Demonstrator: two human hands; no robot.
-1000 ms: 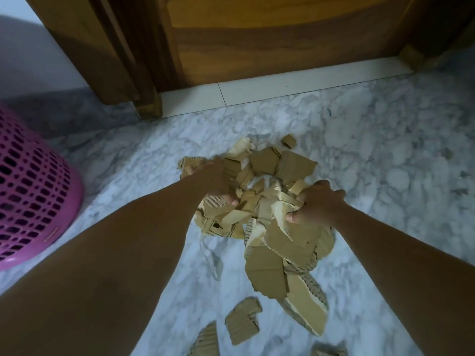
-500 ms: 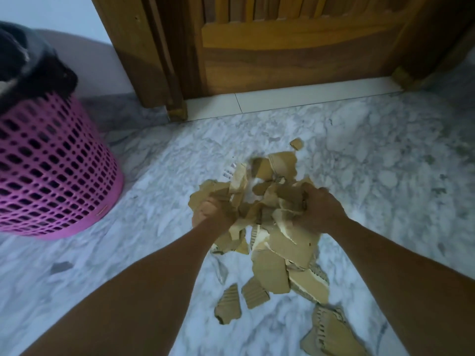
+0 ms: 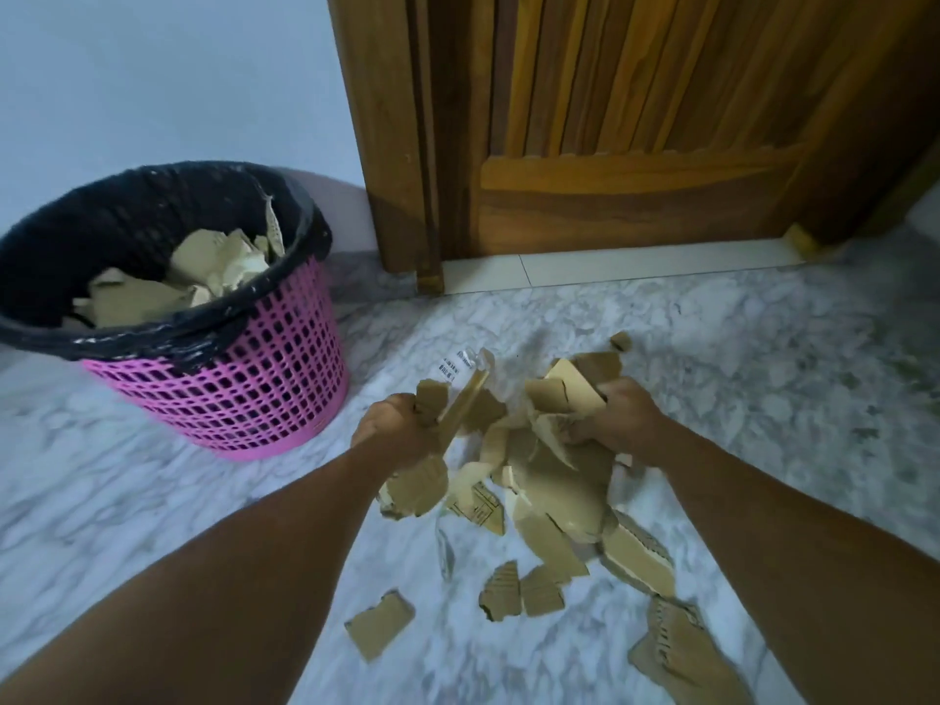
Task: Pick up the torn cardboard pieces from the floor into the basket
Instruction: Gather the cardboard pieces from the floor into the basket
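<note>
While the pink basket [image 3: 224,394] at the floor's left already holds scraps, the left hand [image 3: 394,432] and right hand [image 3: 618,417] each grip cardboard pieces [image 3: 539,450] gathered mid-floor; next, likely a careful carry leftward over the rim.

Torn brown corrugated cardboard pieces [image 3: 539,480] and a pink plastic lattice basket [image 3: 244,384] on a marble floor.

The main bunch of jagged scraps is bundled together, tilted and overlapping, one piece bearing a white printed label. Smaller loose scraps [image 3: 524,590] lie flat nearer the camera, well apart from the basket. The round basket stands upright to the left, lined with a black bag and already holding several tan pieces [image 3: 168,287].
</note>
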